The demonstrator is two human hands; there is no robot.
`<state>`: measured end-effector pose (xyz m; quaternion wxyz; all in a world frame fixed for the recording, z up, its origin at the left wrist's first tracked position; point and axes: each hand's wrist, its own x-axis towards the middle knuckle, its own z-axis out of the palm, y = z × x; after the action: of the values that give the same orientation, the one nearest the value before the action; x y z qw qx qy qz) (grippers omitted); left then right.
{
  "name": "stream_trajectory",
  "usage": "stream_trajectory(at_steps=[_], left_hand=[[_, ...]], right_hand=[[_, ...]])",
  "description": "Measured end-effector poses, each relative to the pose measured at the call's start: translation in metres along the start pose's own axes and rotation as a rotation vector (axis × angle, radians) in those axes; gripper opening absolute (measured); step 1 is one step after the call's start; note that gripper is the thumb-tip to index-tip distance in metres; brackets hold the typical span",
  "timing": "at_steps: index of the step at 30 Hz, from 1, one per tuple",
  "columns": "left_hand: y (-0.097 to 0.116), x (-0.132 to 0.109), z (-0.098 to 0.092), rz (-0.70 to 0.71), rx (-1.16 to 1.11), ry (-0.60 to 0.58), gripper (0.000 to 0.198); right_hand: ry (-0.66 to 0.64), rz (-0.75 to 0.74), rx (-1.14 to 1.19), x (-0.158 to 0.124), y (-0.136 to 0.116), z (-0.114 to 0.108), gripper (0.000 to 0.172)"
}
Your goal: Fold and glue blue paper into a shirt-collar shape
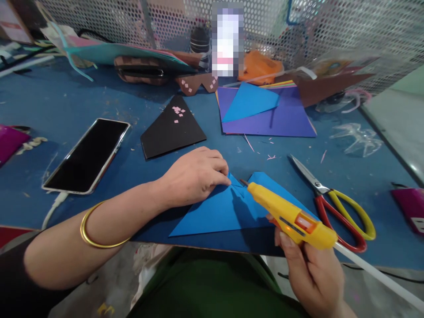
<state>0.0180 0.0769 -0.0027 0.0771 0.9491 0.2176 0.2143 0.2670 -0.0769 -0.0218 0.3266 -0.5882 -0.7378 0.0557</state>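
1. Blue folded paper point(208, 218): laid at the near edge of the surface point(66, 99), roughly central.
2. Yellow glue gun point(274, 203): clamped in the right grip point(311, 269), angled over the paper's right half.
3. Left grip point(195, 174): fingers drawn together on the paper's upper fold.
4. Metal nozzle point(244, 182): held near the left fingertips. Burns judged possible if it strays; a crooked bond if the fold slips.

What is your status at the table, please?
Right hand gripping the yellow glue gun. Left hand on the folded blue paper. Scissors close by, right of the paper.
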Motion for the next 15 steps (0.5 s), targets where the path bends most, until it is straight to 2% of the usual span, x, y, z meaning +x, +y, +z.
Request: stream_trajectory(at_steps=[10, 15], left_hand=[[0.0018, -0.0001, -0.0031, -0.042, 0.011, -0.011, 0.039], [0.0029, -0.0016, -0.004, -0.06, -0.002, -0.018, 0.038]], right_hand=[[-0.004, -0.035, -0.02, 0.0062, -0.0024, -0.003, 0.018], [0.025, 0.08, 0.088, 0.0075, -0.0069, -0.0048, 0.022]])
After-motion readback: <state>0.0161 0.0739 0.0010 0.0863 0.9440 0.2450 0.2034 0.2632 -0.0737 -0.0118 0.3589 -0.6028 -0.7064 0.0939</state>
